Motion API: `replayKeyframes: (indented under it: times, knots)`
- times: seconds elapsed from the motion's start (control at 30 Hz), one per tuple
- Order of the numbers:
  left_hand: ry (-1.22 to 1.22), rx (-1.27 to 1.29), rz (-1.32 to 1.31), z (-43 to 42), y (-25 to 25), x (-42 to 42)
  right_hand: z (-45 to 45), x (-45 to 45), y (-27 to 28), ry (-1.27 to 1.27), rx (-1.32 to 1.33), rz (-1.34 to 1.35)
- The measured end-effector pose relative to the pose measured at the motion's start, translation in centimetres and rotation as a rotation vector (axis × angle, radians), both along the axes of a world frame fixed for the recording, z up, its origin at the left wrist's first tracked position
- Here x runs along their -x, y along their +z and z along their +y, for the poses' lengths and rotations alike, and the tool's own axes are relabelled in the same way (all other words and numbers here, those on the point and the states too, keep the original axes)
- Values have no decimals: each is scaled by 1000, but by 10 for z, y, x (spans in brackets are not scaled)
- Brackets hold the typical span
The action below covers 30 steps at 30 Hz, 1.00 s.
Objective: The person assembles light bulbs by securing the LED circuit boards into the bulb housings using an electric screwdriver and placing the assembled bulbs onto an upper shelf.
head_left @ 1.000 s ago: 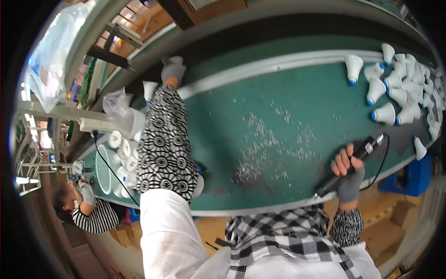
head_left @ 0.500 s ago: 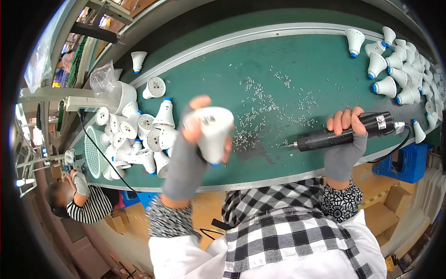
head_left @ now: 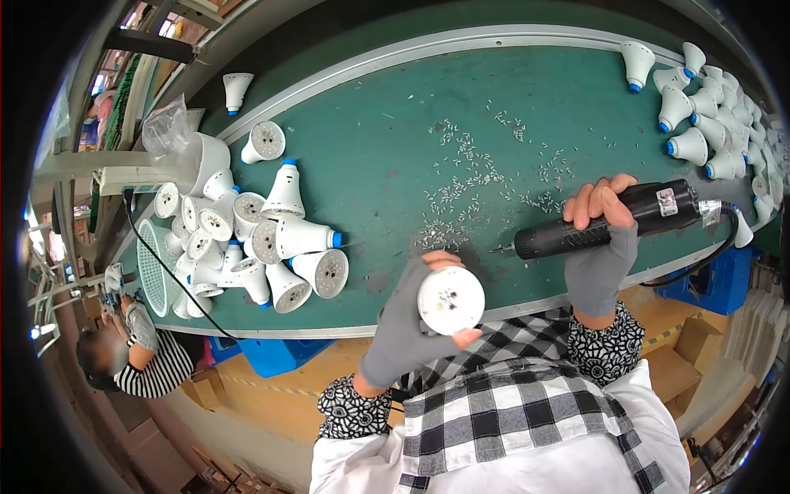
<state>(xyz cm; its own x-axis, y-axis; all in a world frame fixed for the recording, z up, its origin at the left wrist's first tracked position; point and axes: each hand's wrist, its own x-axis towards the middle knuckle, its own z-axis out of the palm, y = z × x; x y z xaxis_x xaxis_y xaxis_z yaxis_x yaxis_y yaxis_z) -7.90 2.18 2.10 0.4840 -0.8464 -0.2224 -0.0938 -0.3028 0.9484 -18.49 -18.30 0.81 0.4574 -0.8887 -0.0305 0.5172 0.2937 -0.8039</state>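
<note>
A white LED bulb housing (head_left: pixel 451 298) is gripped in my left hand (head_left: pixel 401 329), its round face turned up toward me. The gloved fingers wrap round its sides near the table's front edge. My right hand (head_left: pixel 605 247) is closed round a black electric screwdriver (head_left: pixel 547 242), whose thin bit points left, apart from the bulb. Around and beyond that bit, small pale screw-like pieces (head_left: pixel 473 169) lie scattered over the green tabletop (head_left: pixel 362 156). Nearest to my left hand on the left is a loose bulb housing (head_left: pixel 321 274) lying on its side.
A pile of bulb housings (head_left: pixel 218 222) lies at the left beside a pale green basket (head_left: pixel 156 267) and a black cable. Many more housings (head_left: pixel 687 146) crowd the right end. The screwdriver's cord (head_left: pixel 724 255) runs off right. A person in stripes (head_left: pixel 160 362) sits at far left.
My left hand has come down and to the right with the bulb housing, turning its face up toward me. The screwdriver has shifted slightly left. The view has shifted a little.
</note>
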Motion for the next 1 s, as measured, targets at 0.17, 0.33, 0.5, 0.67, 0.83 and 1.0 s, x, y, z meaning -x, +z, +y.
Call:
replayKeyframes:
  times: [0.17,0.33,0.5,0.67,0.83,1.0]
  knots:
    - [-241,-34,-395,-13,-3,6,-9,6,17,32,-96,-117]
    - [-324,5,-477,-24,-3,13,-11,12,29,53,-116,-142]
    - [-329,7,-453,-29,-3,15,-12,15,32,59,-111,-161]
    - [-252,-1,-279,-27,-2,18,-16,21,30,24,-97,-231]
    - [-230,-27,-222,-27,0,19,-14,21,34,24,-106,-232]
    - [-233,-23,-208,-28,1,20,-15,22,32,48,-116,-248]
